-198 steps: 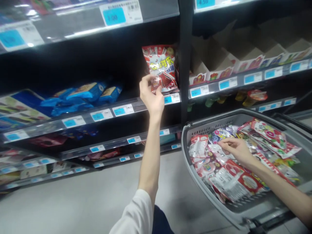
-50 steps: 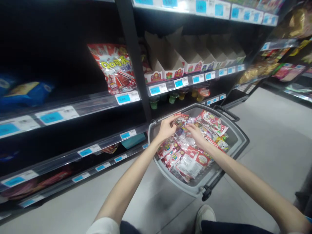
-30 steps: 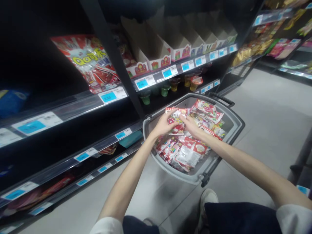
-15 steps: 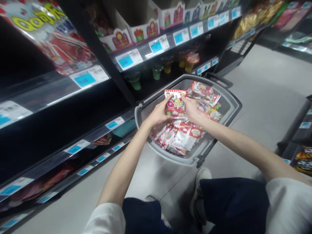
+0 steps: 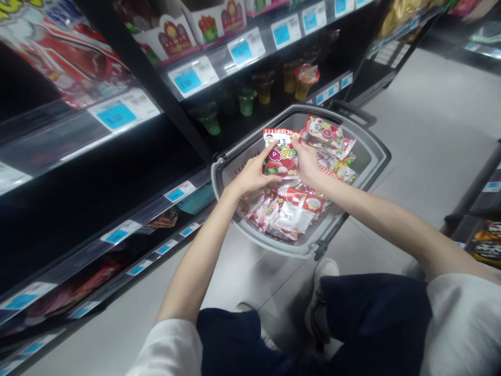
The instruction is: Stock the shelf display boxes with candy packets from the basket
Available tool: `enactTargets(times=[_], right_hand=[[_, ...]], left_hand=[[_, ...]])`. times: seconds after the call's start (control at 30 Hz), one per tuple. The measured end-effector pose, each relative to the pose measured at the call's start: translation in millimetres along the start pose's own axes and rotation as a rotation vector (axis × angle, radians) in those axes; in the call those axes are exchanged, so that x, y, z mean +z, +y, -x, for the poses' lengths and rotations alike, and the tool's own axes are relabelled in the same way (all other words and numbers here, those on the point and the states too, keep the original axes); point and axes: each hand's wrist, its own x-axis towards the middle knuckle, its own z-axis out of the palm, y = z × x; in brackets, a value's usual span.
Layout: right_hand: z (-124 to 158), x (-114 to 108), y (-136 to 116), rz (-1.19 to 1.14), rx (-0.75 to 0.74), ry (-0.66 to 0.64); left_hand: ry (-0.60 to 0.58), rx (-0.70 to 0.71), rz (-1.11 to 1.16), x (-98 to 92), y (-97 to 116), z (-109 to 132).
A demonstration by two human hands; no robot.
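Both hands hold one red and white candy packet [image 5: 281,156] upright over a grey shopping basket [image 5: 376,156] on the floor. My left hand [image 5: 252,175] grips the packet's left edge, thumb across the front. My right hand [image 5: 308,162] pinches its right edge. Several more red and white packets [image 5: 293,209] lie piled in the basket beneath, with others [image 5: 326,133] stacked at its far side.
Dark store shelves with blue price tags [image 5: 191,78] run along the left. A large red snack bag [image 5: 66,57] sits upper left. Jelly cups [image 5: 301,81] stand on a lower shelf behind the basket. Grey floor [image 5: 426,104] opens to the right; my knees fill the bottom.
Earlier my left hand was up at the red bag on the shelf. Both hands then went into the basket and lifted one packet upright. The camera has tilted downward.
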Motion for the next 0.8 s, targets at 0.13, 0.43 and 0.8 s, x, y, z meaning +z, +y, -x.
enactTargets(times=[0.13, 0.43, 0.8], right_hand=[[-0.6, 0.3, 0.9, -0.015, 0.002, 0.011], [2.3, -0.1, 1.9, -0.027, 0.03, 0.006], [-0.2, -0.2, 2.9, -0.072, 0.038, -0.023]], left_hand=[[0.025, 0.006, 0.035, -0.8, 1.5, -0.6], [-0.003, 0.045, -0.042, -2.1, -2.3, -1.7], [-0.035, 0.032, -0.098, -0.4, -5.3, -1.1]])
